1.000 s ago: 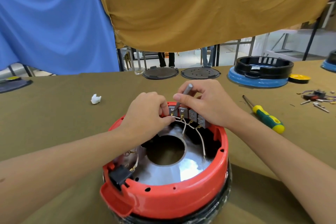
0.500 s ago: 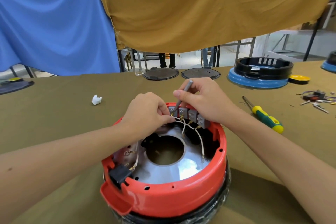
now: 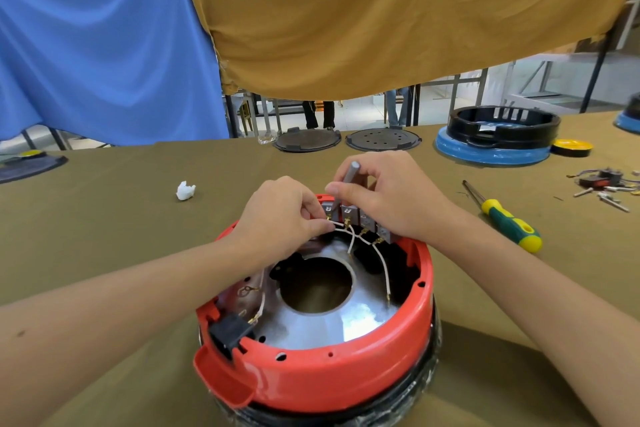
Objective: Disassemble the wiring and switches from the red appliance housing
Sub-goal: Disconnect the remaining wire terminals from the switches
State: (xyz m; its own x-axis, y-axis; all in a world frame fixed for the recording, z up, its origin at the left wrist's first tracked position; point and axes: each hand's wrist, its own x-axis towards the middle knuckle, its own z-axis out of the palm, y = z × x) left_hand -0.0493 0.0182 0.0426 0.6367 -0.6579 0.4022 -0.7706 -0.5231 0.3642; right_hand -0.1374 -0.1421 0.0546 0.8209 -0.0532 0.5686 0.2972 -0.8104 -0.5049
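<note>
Right hand (image 3: 391, 198) grip on grey tool (image 3: 348, 180), tip at switches (image 3: 360, 220).

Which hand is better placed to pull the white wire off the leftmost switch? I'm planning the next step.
The left hand: it already pinches the white wire just below the leftmost switch. The right hand is occupied holding the grey tool at the switches.

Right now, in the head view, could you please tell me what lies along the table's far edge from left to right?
Solid dark disc → perforated dark disc → black ring on blue base → yellow-and-black disc.
</note>
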